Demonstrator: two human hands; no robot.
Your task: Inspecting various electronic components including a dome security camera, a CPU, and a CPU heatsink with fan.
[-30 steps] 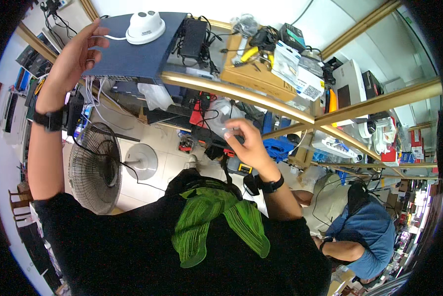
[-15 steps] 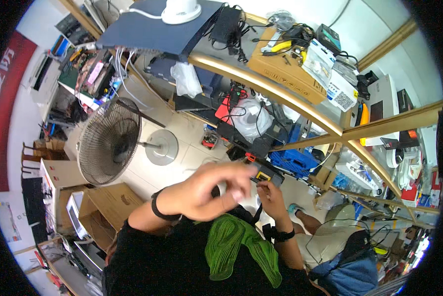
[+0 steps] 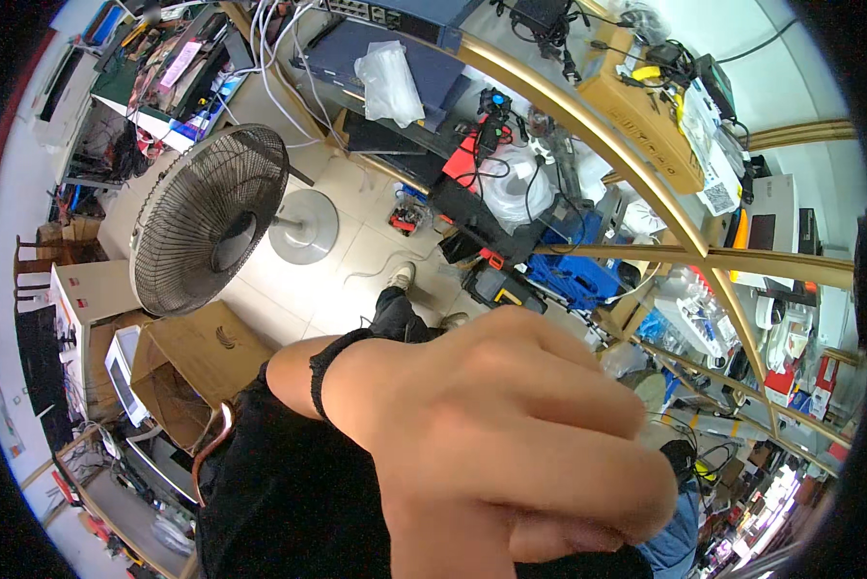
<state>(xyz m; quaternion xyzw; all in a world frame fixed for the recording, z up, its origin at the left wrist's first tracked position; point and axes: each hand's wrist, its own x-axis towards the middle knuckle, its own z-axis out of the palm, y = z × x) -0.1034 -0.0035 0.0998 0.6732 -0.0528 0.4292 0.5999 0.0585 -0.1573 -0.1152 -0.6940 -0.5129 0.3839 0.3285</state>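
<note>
Large and close, my left hand (image 3: 511, 434) fills the lower middle of the view, with a dark cord band (image 3: 320, 381) round its wrist. Its fingers are curled inward, and whatever they may hold is hidden behind the knuckles. My right hand does not show. Black clothing (image 3: 289, 482) covers my body below the wrist. Beyond the hand my shoe (image 3: 402, 278) rests on the tiled floor. A black toolbox with yellow trim (image 3: 504, 288) lies past my knuckles, apart from the hand.
A standing fan (image 3: 211, 222) and an open cardboard box (image 3: 202, 362) are on the left. Gold-edged shelving (image 3: 588, 106) curves along the right, loaded with cables, cartons and a blue case (image 3: 578, 275). A small red item (image 3: 405, 220) lies on the floor.
My left hand has come much closer to the camera and moved right, its fingers curling. My right hand and the green mesh cloth have gone from view. The view has shifted, showing my foot.
</note>
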